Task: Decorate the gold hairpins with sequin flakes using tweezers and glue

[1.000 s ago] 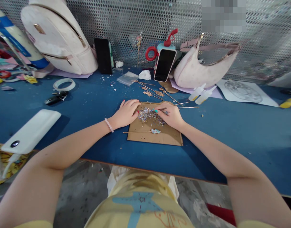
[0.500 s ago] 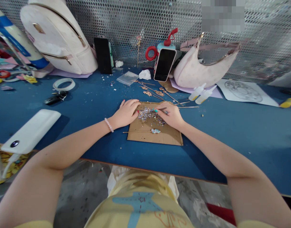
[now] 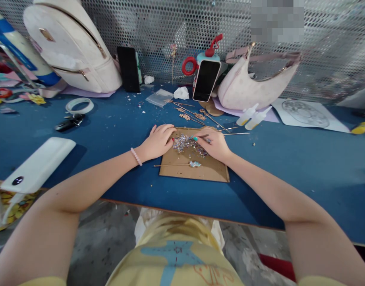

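Observation:
A spread of small glittering rhinestones (image 3: 182,143) lies on a brown cardboard sheet (image 3: 173,171) in front of me. My left hand (image 3: 161,140) rests over the sheet's left edge, fingers stretched out, its tips beside the stones. Above the right part of the stones, my right hand (image 3: 214,143) pinches a thin dark tool that looks like tweezers (image 3: 203,136); its tip is too small to make out. Nearer to me on the cardboard lies a hair stick (image 3: 173,165), its end covered with pale blue stones (image 3: 195,164). Neither hand touches it.
Behind the cardboard lie metal sticks and gold filigree pieces (image 3: 185,116). Two small glue bottles (image 3: 253,118) stand to the right, near a handbag (image 3: 256,87). A phone (image 3: 206,81) leans on a cup. Tape (image 3: 79,106), keys (image 3: 69,122) and a power bank (image 3: 39,165) are left.
Both hands stay almost where they were, the right one still pinching the thin tool among the stones. The camera view has shifted very slightly.

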Demonstrator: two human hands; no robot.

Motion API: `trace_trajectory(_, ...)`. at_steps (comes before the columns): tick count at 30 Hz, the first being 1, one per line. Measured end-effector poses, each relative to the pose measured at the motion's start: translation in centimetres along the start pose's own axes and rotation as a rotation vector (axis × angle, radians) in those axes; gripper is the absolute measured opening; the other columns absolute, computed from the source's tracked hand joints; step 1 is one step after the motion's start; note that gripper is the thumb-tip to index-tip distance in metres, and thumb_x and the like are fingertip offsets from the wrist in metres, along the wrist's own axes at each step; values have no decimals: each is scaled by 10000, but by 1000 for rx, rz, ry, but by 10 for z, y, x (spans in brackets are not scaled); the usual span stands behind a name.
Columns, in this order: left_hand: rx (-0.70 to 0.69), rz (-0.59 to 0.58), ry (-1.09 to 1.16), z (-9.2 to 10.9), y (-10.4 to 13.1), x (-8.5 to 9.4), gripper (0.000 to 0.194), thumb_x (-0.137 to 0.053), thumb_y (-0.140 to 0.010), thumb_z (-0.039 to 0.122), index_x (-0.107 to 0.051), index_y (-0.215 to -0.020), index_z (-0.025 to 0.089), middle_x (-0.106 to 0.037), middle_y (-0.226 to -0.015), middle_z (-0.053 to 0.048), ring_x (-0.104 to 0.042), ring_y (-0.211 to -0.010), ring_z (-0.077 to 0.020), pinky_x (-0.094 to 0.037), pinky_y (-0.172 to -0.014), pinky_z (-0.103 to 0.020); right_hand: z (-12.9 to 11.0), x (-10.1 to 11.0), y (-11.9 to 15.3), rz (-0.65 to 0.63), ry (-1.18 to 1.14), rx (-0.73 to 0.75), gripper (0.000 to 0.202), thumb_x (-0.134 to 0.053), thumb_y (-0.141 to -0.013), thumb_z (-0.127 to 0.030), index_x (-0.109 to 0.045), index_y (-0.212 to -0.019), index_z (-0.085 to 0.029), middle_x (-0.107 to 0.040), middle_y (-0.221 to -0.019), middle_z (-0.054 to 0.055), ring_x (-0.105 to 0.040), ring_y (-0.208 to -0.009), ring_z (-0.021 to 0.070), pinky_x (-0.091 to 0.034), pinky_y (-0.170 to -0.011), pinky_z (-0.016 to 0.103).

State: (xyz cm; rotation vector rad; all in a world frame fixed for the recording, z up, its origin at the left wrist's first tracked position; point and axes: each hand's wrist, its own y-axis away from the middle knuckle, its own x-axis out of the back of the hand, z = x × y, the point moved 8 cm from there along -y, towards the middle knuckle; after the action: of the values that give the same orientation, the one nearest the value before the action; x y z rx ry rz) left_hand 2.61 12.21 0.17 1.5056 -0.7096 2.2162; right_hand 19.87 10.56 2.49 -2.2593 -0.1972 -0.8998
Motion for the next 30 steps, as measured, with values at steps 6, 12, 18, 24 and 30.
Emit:
trace_trajectory(6, 1, -3, 2, 0, 0, 0, 380, -382, -925, 253, -472, -1289, 194, -442, -1425, -110, -379, -1342, -276, -226, -1128, -615, 0, -1, 0, 0, 6, -2, 169, -556, -892, -259, -713, -842, -216, -741, -913, 39, -667, -907, 186, -531, -831, 369)
trace_trajectory(12, 3, -4, 6, 0, 0, 0, 375, -384, -926, 263, -472, -1286, 204, -445, -1421, -108, -382, -1339, -273, -224, -1128, -614, 1, 0, 1, -6, 8, -18, 179, -549, -890, -265, -717, -843, -223, -743, -913, 38, -670, -911, 192, -533, -841, 383)
trace_trajectory(18, 5, -5, 9, -1, 0, 0, 381, -381, -926, 262, -467, -1293, 203, -438, -1425, -108, -376, -1341, -277, -212, -1139, -600, 1, 0, 0, -12, 9, -28, 179, -548, -890, -261, -716, -840, -230, -743, -917, 34, -670, -912, 192, -535, -836, 384)
trace_trajectory(24, 3, -6, 11, 0, 0, 0, 380, -383, -926, 259, -468, -1290, 191, -438, -1426, -111, -373, -1341, -276, -210, -1137, -602, 1, 0, 0, -7, 6, -22, 175, -552, -887, -255, -716, -841, -218, -743, -915, 40, -669, -908, 191, -535, -830, 375)
trace_trajectory(30, 2, -3, 11, -1, 0, -1, 380, -383, -926, 256, -468, -1290, 188, -438, -1426, -111, -374, -1342, -271, -207, -1136, -609, 2, 0, 1, -9, 7, -25, 178, -550, -889, -268, -716, -852, -217, -743, -918, 38, -672, -906, 187, -534, -829, 368)
